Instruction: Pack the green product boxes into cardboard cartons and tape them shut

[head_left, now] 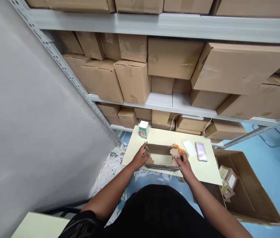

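Observation:
An open cardboard carton (161,149) lies on the pale yellow table (135,140), and the tabletop shows through it. My left hand (140,157) grips its left end, fingers closed on a torn flap. At the right end my right hand (183,163) pinches another ragged flap. Just beyond that hand are an orange tape dispenser (178,147) and a roll of tape, partly hidden. A small white and green box (143,129) stands at the table's back left. White paper (189,147) and a purple printed item (201,151) lie to the right.
Metal shelves (140,24) full of brown boxes rise behind the table. A large open carton (251,185) holding smaller packages stands on the floor at right. White paper strips (107,168) litter the floor at left, beside a grey wall (43,115).

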Demonstrator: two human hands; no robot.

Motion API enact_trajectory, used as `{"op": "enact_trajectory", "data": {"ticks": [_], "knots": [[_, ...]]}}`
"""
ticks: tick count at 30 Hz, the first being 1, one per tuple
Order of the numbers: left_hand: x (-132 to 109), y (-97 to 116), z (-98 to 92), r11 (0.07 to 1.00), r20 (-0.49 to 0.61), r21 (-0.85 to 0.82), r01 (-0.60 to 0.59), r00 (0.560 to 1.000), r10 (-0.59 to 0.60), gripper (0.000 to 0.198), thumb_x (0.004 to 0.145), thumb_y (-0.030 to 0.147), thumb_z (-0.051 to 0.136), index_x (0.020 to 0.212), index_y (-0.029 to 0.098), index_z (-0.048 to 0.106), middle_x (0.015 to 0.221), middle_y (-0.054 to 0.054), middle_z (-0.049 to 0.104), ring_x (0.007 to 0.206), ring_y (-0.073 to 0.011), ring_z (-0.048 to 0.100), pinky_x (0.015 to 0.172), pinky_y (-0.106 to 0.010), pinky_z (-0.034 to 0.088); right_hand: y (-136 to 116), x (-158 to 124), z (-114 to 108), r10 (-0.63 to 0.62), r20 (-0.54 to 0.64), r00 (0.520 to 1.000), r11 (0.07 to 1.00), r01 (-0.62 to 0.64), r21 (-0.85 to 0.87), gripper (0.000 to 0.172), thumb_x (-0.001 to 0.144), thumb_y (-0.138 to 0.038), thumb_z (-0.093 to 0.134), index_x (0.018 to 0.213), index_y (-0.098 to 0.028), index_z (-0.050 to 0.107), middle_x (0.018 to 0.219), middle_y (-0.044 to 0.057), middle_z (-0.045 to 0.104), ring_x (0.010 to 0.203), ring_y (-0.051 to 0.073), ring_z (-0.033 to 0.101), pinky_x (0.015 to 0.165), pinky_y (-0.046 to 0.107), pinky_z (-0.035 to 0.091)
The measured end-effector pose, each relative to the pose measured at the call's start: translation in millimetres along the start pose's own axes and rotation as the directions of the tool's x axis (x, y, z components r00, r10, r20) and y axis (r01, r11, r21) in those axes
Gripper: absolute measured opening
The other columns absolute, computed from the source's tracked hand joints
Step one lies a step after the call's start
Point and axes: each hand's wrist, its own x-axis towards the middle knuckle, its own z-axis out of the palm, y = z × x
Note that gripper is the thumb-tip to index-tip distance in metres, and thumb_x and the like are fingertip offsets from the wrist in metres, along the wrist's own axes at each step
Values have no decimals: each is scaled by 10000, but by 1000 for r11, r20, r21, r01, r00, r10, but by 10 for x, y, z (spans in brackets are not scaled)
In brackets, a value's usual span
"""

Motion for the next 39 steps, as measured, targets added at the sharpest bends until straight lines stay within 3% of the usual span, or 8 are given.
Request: {"op": "enact_trajectory", "data": {"ticks": [3, 8, 14, 18, 21, 25, 30, 39], "knots": [[58, -177, 60, 997, -73, 81, -1, 997, 7, 808, 802, 329, 726, 1533, 211, 404, 1578, -163, 423, 1449, -309, 433, 1089, -435, 476, 187, 224, 10, 88, 79, 993, 996, -85, -39, 425, 742, -593, 760, 918, -229, 628, 831, -22, 597, 800, 209, 562, 758, 347, 478], [170, -353, 110, 998, 5, 45, -32, 999, 32, 663, 827, 282, 669, 1456, 207, 473, 1500, -154, 500, 1408, -296, 472, 1066, -435, 482, 373, 445, 47, 72, 13, 997, 997, -72, -42, 411, 745, -584, 728, 899, -224, 604, 735, -33, 549, 715, 196, 493, 683, 334, 434], [475, -386, 0, 952, -54, 304, -31, 997, 50, 294, 891, 324, 619, 1152, 188, 618, 1147, -92, 648, 1097, -260, 613, 970, -431, 510, 286, 531, 231, 56, -56, 997, 995, -60, -81, 503, 681, -564, 764, 1023, -219, 634, 865, 18, 664, 821, 242, 591, 769, 375, 487], [615, -351, -47, 910, 4, 381, -162, 985, 174, 324, 862, 194, 587, 1183, 190, 633, 1175, -96, 636, 1136, -258, 591, 1052, -434, 462, 231, 493, 277, 67, -154, 986, 993, -81, -86, 576, 684, -613, 772, 1062, -205, 623, 950, 47, 691, 815, 231, 617, 776, 376, 513], [676, -347, -34, 904, -6, 369, -215, 972, 233, 334, 868, 144, 543, 1179, 198, 651, 1209, -102, 632, 1183, -260, 568, 1076, -430, 446, 245, 334, 212, 86, -233, 969, 996, -86, 13, 628, 841, -712, 578, 1182, -187, 634, 1124, 96, 712, 867, 231, 650, 789, 386, 542], [738, -357, 28, 936, -83, 310, -164, 977, 198, 233, 854, 140, 539, 1032, 208, 674, 1114, -76, 645, 1099, -239, 604, 1002, -392, 496, 312, -13, 109, 65, -119, 991, 993, -52, 104, 706, 973, -715, 323, 1284, -192, 681, 1318, 137, 690, 1135, 287, 663, 938, 464, 546], [773, -341, 47, 971, -111, 220, -91, 987, 117, 250, 795, 151, 565, 995, 202, 706, 1091, -69, 692, 993, -232, 651, 941, -391, 529, 392, -228, 58, -155, 46, 987, 982, 159, -101, 655, 975, -685, 411, 1436, -261, 602, 1529, 93, 554, 1496, 305, 401, 1236, 541, 295], [629, -307, -18, 998, 9, -62, 12, 1000, -11, 348, 909, 318, 559, 1182, 184, 729, 1419, -125, 626, 1366, -291, 547, 1199, -509, 373, 398, 68, 204, -180, -59, 982, 945, 156, -288, 644, 949, -599, 527, 1440, -184, 498, 1373, 172, 567, 1257, 338, 560, 1097, 560, 441]]}}
